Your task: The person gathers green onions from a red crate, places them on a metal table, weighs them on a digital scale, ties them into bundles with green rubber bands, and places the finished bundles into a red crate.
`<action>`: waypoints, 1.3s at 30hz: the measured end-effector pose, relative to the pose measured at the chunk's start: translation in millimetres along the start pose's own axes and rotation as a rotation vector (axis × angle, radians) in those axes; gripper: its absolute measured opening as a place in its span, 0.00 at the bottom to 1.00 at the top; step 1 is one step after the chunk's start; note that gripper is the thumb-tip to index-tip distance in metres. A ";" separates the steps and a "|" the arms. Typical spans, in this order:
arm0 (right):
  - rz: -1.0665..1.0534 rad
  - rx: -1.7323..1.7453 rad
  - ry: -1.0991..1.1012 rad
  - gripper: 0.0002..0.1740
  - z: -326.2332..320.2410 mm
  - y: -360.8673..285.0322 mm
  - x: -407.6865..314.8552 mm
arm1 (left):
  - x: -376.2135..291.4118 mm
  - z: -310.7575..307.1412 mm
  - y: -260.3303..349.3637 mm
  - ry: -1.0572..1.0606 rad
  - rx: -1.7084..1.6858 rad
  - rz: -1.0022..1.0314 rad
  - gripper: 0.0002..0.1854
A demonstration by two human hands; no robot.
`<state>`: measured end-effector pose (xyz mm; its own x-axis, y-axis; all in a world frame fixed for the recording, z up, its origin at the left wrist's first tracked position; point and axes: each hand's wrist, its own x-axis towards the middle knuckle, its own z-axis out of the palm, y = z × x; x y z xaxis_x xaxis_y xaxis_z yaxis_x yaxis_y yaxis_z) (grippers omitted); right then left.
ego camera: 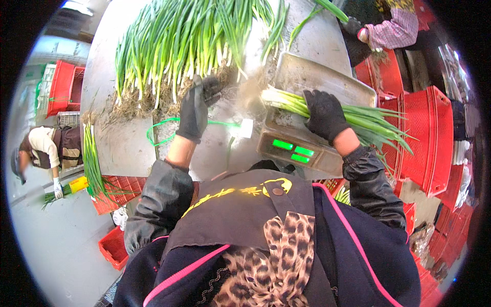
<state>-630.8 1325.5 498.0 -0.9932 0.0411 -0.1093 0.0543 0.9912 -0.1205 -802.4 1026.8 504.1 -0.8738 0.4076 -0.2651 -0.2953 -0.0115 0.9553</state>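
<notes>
A black glove covers my right hand, which is wrapped around a bunch of green onions. The white ends of this bunch point left and its leaves trail off to the right. It lies over the metal tray of a digital scale with lit green displays. My left hand, also in a black glove, is over the metal table beside the roots of a large pile of green onions. Its fingers look apart and slightly blurred, with nothing seen between them. Near its wrist lies a green strap with a white tag.
Loose soil lies on the metal table. More green onions hang over its left edge. Red plastic crates stand at the right, another red crate at lower left. One co-worker bends at the left; another's sleeve shows at upper right.
</notes>
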 end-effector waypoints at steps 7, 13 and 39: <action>-0.079 0.132 -0.078 0.20 -41.4 7.2 27.6 | -78.8 -10.8 4.7 -0.108 0.447 0.277 0.28; -0.175 0.437 -0.285 0.24 -80.8 -18.2 69.8 | -86.3 28.0 13.9 -0.438 0.361 0.061 0.20; -0.435 1.216 -0.780 0.36 -19.0 -547.3 260.5 | -80.0 -415.6 101.5 0.648 -0.203 0.373 0.10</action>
<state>-921.1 796.2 554.2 -0.6724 -0.6828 -0.2857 0.2169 0.1872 -0.9581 -923.0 613.6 568.1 -0.9625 -0.2711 -0.0135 0.0528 -0.2358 0.9704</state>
